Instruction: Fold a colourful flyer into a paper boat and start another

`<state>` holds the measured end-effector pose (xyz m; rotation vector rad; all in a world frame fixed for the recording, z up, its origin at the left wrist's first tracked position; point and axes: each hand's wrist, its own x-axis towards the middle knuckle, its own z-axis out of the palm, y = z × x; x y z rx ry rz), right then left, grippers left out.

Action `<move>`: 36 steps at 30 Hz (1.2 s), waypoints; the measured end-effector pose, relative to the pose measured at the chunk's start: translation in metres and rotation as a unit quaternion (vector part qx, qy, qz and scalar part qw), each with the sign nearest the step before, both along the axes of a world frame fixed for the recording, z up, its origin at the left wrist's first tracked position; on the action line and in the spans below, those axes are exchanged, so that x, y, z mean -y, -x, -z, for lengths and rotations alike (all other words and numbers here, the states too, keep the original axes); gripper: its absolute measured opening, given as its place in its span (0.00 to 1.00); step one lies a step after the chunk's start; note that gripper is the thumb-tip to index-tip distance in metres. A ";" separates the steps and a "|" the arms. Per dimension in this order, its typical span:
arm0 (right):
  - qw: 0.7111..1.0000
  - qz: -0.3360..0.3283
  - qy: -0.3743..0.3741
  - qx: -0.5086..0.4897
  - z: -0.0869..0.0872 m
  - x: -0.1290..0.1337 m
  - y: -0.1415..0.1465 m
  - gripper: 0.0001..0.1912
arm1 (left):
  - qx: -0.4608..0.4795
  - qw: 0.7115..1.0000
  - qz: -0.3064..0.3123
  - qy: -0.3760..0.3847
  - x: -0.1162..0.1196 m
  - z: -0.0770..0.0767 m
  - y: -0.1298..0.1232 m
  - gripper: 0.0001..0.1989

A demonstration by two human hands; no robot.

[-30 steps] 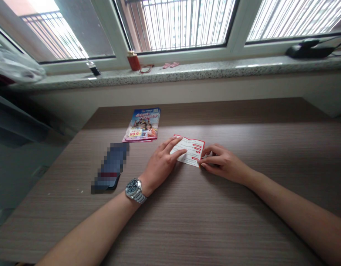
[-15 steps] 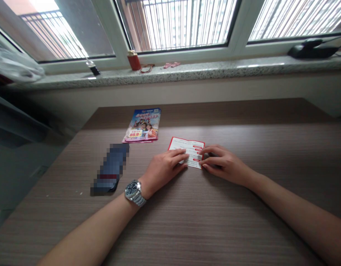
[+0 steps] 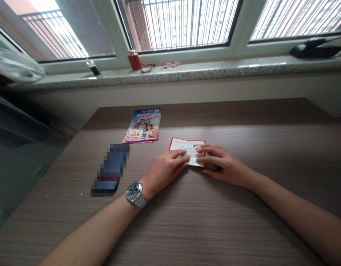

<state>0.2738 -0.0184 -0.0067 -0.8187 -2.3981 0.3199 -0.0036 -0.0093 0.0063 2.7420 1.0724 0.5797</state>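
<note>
A small white leaflet with a red border and printed text lies unfolded on the wooden table, a crease running down its middle. My left hand, with a metal watch on its wrist, rests flat across the leaflet's lower left part, fingers stretched out. From the other side my right hand reaches over the leaflet's right edge. Its fingers are apart, with the fingertips lying on the paper and the thumb just off the lower right corner. The leaflet's lower left part is hidden under my left hand.
Behind my left hand lies a stack of colourful flyers. A dark blurred-out phone-like object is to the left on the table. The stone windowsill holds a red lighter-like item and a black device.
My right hand's fingers have slid slightly left and spread over the leaflet's right part, the thumb now off its edge. My left hand stays nearly in place.
</note>
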 end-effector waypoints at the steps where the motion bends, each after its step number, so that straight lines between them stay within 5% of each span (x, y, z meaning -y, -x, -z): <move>1: 1.000 0.001 0.000 -0.003 0.001 0.000 0.000 0.17 | 0.002 1.000 0.003 -0.001 0.000 0.000 0.000 0.14; 12: 0.998 0.009 0.035 -0.054 -0.002 0.000 -0.001 0.08 | -0.030 0.996 0.084 0.010 0.007 -0.008 -0.009 0.18; 36: 0.994 0.080 0.066 -0.038 -0.001 -0.002 0.003 0.12 | -0.004 0.990 0.133 0.051 0.014 -0.014 -0.010 0.20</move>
